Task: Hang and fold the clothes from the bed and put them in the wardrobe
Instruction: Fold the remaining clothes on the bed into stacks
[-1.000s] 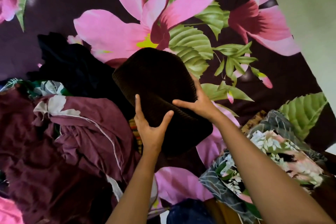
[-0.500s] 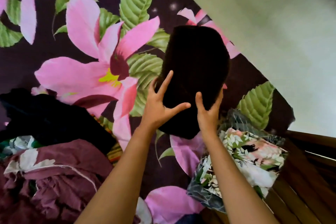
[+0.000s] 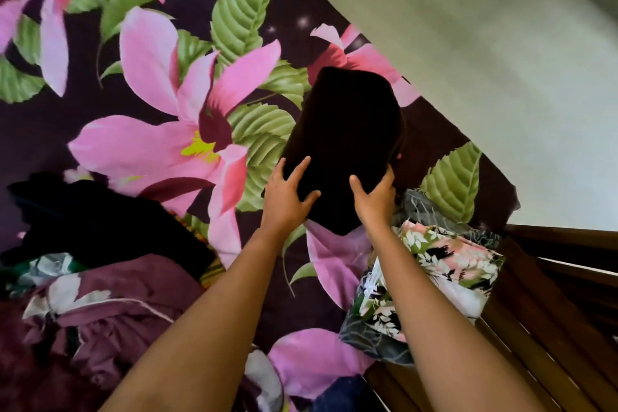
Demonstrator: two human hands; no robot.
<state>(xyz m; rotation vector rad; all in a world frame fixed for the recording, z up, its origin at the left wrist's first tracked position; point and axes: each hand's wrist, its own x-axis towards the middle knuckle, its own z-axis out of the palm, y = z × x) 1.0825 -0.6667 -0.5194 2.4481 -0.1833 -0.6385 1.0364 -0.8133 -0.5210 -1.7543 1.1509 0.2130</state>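
While both hands are on it, the one folded dark garment (image 3: 344, 140) sits in the middle of the frame, on or just over the flowered bedsheet (image 3: 160, 140); can't tell which. The left hand (image 3: 286, 194) lies against its lower left part with fingers straight and spread, thumb out to the side. The right hand (image 3: 374, 202) grips the lower right edge, thumb on top and fingers curled round the side. One more folded piece, a floral print garment (image 3: 444, 264), sits just below and right of it, near the wooden bed frame (image 3: 561, 298). Lower left has two unfolded items: a black garment (image 3: 100, 224) and a maroon garment (image 3: 127, 304) heaped below it.
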